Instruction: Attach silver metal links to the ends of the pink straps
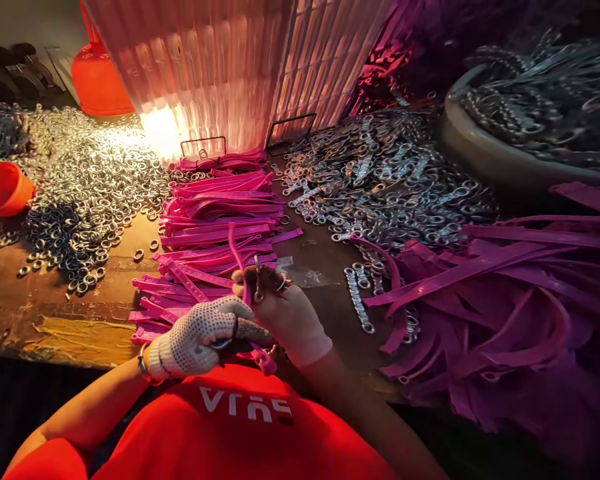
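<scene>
My left hand (pixel 200 333), in a white dotted knit glove with dark-stained fingers, is closed around a pink strap (pixel 237 253) in front of my chest. One end of the strap sticks up past the fingers, and a folded part (pixel 266 362) hangs below. My right hand (pixel 293 320), in a pale covering with dark fingertips, meets the left one and grips the same strap. A small metal ring (pixel 259 293) shows at its fingers; how it is held I cannot tell. Beyond both hands lies a row of pink straps (pixel 220 220).
Loose metal rings (pixel 105 187) cover the table's left side, beside an orange cup (pixel 5 189). Braided metal pieces (pixel 380 180) are heaped right, near a full basin (pixel 480 143). Long magenta straps (pixel 480 307) pile at right. A red lamp (pixel 100 80) and ribbed panel (pixel 205 73) stand behind.
</scene>
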A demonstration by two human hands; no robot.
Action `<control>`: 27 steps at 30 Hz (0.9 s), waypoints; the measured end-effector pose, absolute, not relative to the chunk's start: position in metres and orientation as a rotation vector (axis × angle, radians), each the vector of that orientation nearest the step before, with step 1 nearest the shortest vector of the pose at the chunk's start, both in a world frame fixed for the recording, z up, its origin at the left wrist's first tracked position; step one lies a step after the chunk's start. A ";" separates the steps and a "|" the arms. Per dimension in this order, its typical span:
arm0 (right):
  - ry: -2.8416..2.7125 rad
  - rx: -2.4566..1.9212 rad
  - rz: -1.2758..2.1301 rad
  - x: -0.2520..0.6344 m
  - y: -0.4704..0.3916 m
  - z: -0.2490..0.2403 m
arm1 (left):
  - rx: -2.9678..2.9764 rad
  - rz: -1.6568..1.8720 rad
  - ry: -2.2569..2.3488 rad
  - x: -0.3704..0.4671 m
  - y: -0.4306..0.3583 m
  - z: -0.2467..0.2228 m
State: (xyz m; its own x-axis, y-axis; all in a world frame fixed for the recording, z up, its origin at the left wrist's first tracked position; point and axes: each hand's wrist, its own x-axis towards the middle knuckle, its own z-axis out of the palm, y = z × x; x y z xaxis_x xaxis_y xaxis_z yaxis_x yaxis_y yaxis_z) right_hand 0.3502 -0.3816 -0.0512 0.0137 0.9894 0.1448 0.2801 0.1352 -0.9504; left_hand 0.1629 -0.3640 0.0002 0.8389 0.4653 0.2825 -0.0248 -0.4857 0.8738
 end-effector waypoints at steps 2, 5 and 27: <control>-1.362 -1.291 1.022 0.354 -0.384 -0.049 | 1.686 0.615 0.564 0.153 -0.367 -0.008; -1.238 -1.183 1.310 0.362 -0.397 -0.041 | 1.179 0.525 0.883 0.148 -0.361 -0.018; -1.865 -1.586 0.634 0.375 -0.426 -0.016 | 1.080 0.326 0.809 0.184 -0.338 -0.014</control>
